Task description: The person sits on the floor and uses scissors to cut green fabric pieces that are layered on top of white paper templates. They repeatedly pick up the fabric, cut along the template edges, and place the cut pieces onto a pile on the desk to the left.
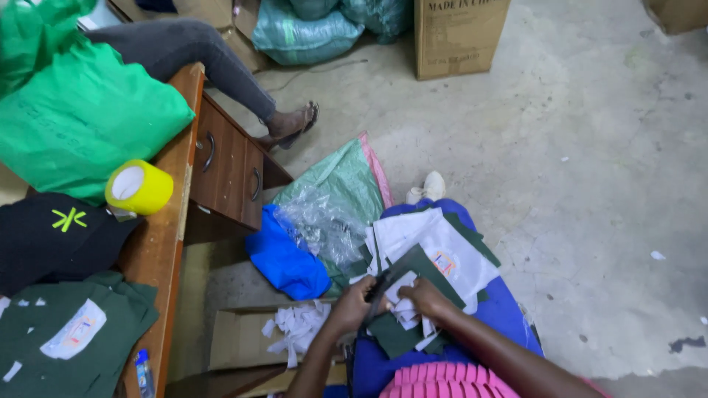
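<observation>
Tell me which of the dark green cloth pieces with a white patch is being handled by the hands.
The dark green piece on the person's lap, under the left hand and right hand. The other green cloth lies untouched on the wooden table at the left.

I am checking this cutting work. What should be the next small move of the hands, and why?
Probably close the scissors for one short cut. The left hand holds them at the white piece that the right hand steadies, and trimmed white scraps already lie beside the lap.

seated person (199, 55): cut off above knee by top edge | cardboard box (457, 33): top cropped
</observation>
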